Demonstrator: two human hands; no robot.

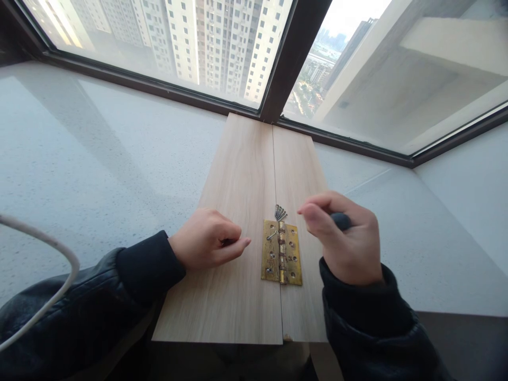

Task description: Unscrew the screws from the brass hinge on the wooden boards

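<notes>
A worn brass hinge lies opened flat across the seam between a wider wooden board and a narrower wooden board. One loose screw rests on its left leaf, and other screws sit in some of the holes. Just beyond the hinge, several screws are fanned out in a small pile. My left hand rests curled on the wider board, left of the hinge, with nothing visible in it. To the right of the hinge, my right hand is wrapped around a screwdriver; only its dark, rounded handle end shows.
The boards lie on a pale speckled sill and reach the dark window frame at the back. At the left, a white cable curves in over my sleeve. The boards' near edge overhangs a dark area.
</notes>
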